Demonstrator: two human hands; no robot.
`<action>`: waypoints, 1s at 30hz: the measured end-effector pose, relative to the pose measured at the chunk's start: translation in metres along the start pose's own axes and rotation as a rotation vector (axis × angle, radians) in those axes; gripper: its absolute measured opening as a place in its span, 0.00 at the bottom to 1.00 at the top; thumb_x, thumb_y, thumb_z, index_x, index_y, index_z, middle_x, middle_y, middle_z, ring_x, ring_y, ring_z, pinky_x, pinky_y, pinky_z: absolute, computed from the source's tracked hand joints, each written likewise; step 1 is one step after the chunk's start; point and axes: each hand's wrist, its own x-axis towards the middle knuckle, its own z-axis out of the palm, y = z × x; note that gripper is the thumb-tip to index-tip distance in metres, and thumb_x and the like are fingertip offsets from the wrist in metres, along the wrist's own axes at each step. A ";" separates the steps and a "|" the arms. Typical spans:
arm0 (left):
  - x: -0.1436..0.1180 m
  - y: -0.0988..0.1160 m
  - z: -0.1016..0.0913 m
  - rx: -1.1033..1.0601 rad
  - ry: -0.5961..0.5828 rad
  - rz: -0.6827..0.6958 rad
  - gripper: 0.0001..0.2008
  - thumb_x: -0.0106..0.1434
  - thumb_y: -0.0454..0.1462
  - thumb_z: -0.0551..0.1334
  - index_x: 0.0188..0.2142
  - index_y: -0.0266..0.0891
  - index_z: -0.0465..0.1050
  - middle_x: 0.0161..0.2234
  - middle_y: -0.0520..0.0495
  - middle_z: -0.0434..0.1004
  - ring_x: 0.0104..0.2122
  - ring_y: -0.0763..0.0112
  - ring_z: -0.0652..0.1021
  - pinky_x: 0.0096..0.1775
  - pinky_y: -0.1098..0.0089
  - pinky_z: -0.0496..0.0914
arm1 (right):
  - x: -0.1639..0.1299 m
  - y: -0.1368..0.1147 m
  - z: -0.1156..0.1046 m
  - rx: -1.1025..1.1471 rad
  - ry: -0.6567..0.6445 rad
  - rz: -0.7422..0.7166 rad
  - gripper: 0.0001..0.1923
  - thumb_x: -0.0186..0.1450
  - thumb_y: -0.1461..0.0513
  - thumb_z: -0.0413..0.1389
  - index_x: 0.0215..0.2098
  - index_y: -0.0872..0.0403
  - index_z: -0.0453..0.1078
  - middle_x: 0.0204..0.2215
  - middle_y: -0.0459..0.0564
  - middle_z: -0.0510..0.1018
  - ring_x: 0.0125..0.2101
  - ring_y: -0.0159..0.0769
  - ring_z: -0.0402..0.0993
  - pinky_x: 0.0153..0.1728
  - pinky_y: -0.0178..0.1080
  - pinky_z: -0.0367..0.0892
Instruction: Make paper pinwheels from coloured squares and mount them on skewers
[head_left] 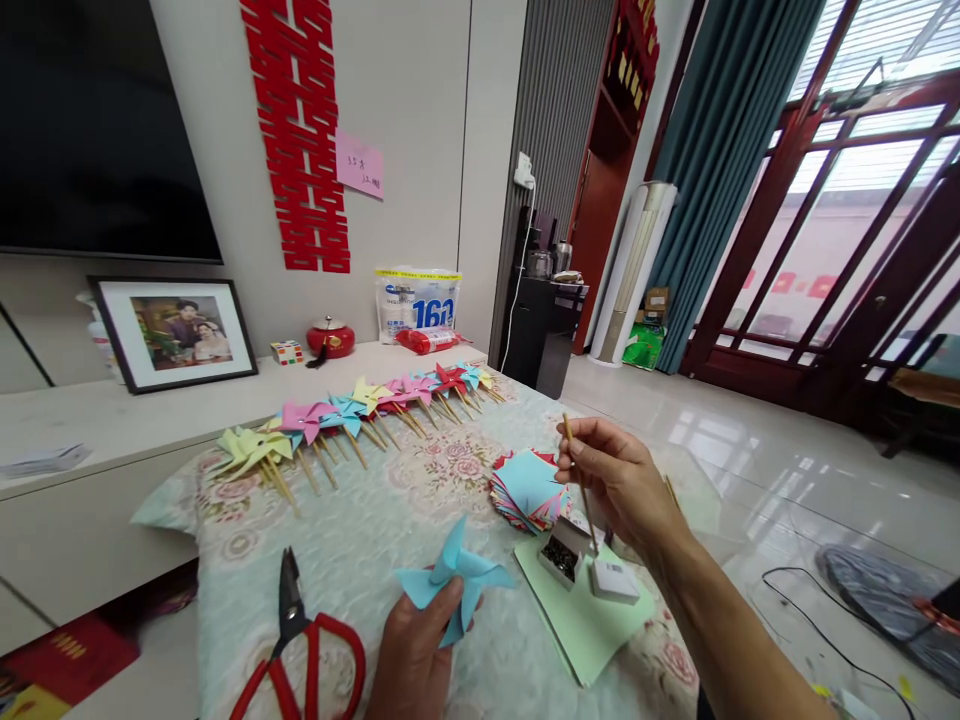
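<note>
A light-blue paper pinwheel (459,566) is pinched at its centre by the thumb of my left hand (420,630), low in the middle of the view. Between the thumb and fingers of my right hand (611,475) is a thin wooden stick (580,490), held almost upright. Its lower end is over an open small box (564,553) of dark metal pins and a white box (615,580). Both boxes rest on green paper sheets (581,630). Just left of my right hand lies a stack of coloured paper squares (529,485), blue on top.
Red-handled pliers (296,640) lie at the front left of the floral tablecloth (442,470). Several finished pinwheels on sticks (349,412) line the far edge. Behind them a white cabinet (285,395) bears a picture frame (180,332), a red pot (331,338) and a plastic pack (418,303).
</note>
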 end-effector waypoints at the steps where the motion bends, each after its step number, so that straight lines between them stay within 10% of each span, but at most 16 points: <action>1: -0.001 0.000 -0.001 -0.061 -0.014 -0.012 0.13 0.44 0.44 0.75 0.25 0.41 0.77 0.25 0.49 0.78 0.27 0.66 0.75 0.33 0.68 0.73 | -0.003 0.004 0.004 0.087 -0.010 0.060 0.13 0.55 0.59 0.69 0.37 0.53 0.77 0.27 0.43 0.76 0.27 0.30 0.73 0.31 0.37 0.75; 14: -0.017 0.007 0.004 -0.171 -0.358 -0.084 0.14 0.43 0.40 0.78 0.23 0.36 0.76 0.22 0.51 0.73 0.25 0.73 0.70 0.33 0.70 0.66 | -0.040 0.131 0.041 0.449 -0.103 0.547 0.18 0.45 0.64 0.75 0.32 0.57 0.77 0.26 0.48 0.81 0.28 0.32 0.77 0.32 0.34 0.74; 23: -0.003 -0.005 0.004 -0.012 0.067 0.071 0.12 0.47 0.39 0.73 0.29 0.37 0.77 0.24 0.52 0.76 0.27 0.71 0.71 0.34 0.70 0.66 | -0.042 0.125 0.011 0.184 -0.072 0.328 0.25 0.59 0.43 0.64 0.39 0.55 0.80 0.37 0.54 0.82 0.39 0.41 0.77 0.42 0.41 0.70; 30: -0.006 -0.006 0.003 0.324 0.055 0.187 0.10 0.51 0.41 0.69 0.31 0.38 0.76 0.20 0.55 0.71 0.23 0.72 0.69 0.29 0.72 0.64 | -0.055 0.115 0.020 -0.163 -0.328 0.263 0.14 0.56 0.53 0.68 0.34 0.53 0.76 0.30 0.47 0.80 0.33 0.39 0.74 0.37 0.38 0.66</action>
